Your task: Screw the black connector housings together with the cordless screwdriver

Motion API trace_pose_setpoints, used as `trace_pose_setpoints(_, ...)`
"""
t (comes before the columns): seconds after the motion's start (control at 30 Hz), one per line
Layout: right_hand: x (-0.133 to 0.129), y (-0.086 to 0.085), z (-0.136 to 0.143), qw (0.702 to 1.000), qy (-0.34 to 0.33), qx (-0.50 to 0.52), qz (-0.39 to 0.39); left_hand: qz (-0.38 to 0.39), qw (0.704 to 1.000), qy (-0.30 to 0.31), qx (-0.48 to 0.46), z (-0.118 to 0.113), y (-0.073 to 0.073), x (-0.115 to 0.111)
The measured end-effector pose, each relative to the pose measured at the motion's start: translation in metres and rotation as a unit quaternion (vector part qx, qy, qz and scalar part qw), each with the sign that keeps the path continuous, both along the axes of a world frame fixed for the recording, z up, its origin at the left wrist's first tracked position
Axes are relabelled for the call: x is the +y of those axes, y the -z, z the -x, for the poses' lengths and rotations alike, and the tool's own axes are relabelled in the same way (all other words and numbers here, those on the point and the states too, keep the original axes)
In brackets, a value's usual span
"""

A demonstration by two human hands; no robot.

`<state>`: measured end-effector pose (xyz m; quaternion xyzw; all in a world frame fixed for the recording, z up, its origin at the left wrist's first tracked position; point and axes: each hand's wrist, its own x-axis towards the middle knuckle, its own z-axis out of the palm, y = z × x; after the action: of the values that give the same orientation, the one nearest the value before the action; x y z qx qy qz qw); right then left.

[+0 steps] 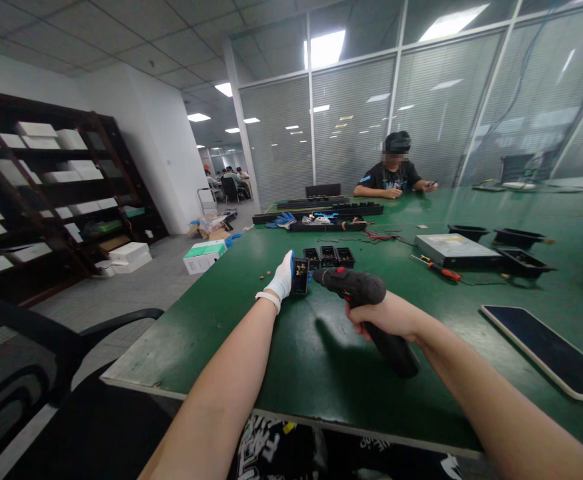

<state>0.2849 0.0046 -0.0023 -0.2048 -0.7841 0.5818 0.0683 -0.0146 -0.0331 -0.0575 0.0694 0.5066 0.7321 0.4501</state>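
Note:
My left hand (282,277), in a white glove with blue at the fingers, grips the left side of a small black box (300,276) holding brass-coloured parts. My right hand (371,316) is bare and wrapped round the handle of a black cordless drill (351,285) with red details. The drill's nose points left, close to the right side of the held box; whether a bit touches it I cannot tell. Behind, three similar black boxes (328,257) stand in a row. A few small brass-coloured pieces (265,275) lie left of my glove.
On the green table (211,333) are a flat metal case (454,251), a red screwdriver (444,271), black trays (524,262), a tablet (546,350) and long black bars (321,217). Across the table sits a person (391,173). An office chair (31,353) stands at left.

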Motion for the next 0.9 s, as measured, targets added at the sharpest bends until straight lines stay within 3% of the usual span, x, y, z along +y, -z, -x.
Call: trace_pose_setpoints(0.9, 0.0004, 0.0004, -0.0003, 1.000, 0.004, -0.008, 0.001, 0.000, 1.000, 0.010, 0.004, 0.0024, 0.0025, 0.0003)
